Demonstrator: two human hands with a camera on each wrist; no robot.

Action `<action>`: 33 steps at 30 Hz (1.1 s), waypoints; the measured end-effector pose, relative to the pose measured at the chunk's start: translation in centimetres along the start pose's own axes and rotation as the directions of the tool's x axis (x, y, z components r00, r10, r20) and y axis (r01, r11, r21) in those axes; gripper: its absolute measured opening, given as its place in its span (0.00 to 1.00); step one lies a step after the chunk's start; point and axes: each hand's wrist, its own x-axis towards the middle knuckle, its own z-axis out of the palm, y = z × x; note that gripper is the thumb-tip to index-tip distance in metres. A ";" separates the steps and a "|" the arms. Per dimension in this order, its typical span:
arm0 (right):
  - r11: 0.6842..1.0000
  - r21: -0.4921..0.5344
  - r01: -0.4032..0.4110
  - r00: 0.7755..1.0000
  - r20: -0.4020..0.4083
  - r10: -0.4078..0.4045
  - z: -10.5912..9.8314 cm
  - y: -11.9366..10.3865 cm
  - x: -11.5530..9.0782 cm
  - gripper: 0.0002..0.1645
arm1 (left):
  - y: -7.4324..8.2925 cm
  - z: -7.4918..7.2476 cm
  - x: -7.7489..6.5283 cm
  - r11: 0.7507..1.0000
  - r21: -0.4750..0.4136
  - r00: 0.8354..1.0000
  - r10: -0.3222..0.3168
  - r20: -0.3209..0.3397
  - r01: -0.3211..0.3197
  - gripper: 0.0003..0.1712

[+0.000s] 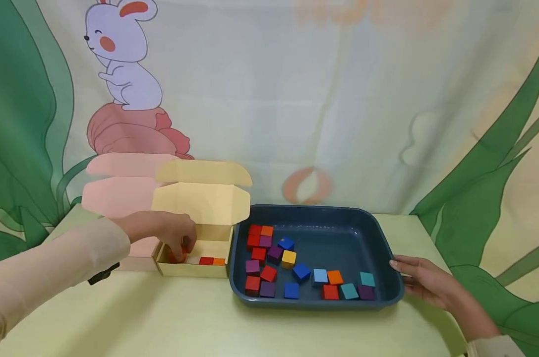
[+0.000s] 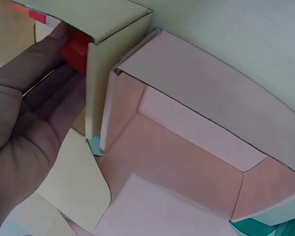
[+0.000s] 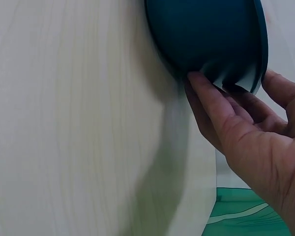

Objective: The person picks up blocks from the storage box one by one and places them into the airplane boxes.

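My left hand [image 1: 177, 233] reaches into the small yellow cardboard box [image 1: 193, 270], and its thumb and fingers pinch a red block [image 2: 76, 51] near the box's side wall. A red and an orange block [image 1: 218, 261] lie in the same box along its front wall. To the right stands a dark blue tray [image 1: 314, 304] with several coloured blocks, among them a yellow block [image 1: 289, 259] and a teal block [image 1: 349, 291]. My right hand [image 1: 430, 282] holds the tray's right end, thumb at the rim and fingers against the outer wall [image 3: 201, 39].
A pink cardboard box [image 2: 187, 177] with its lid raised stands directly left of the yellow one. Behind them hangs a printed curtain [image 1: 260, 124]. The pale table [image 1: 184, 317] reaches past the tray to the right.
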 end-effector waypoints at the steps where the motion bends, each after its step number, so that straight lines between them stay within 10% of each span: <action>1: 1.000 -0.009 0.009 1.000 -0.005 -0.009 -0.1 -0.3 -0.2 0.48 | 0.1 0.0 0.1 1.000 0.003 1.000 -0.004 -0.005 0.004 0.06; 17: 0.998 -0.069 0.012 0.998 -0.069 -0.017 0.0 0.4 -0.8 0.48 | 0.9 0.9 2.3 0.996 -0.037 0.997 -0.075 0.016 0.075 0.05; 33: 0.998 -0.054 0.020 0.996 -0.086 -0.024 0.5 0.4 -0.6 0.48 | 0.4 1.6 1.5 0.995 -0.081 0.998 -0.059 -0.022 0.057 0.07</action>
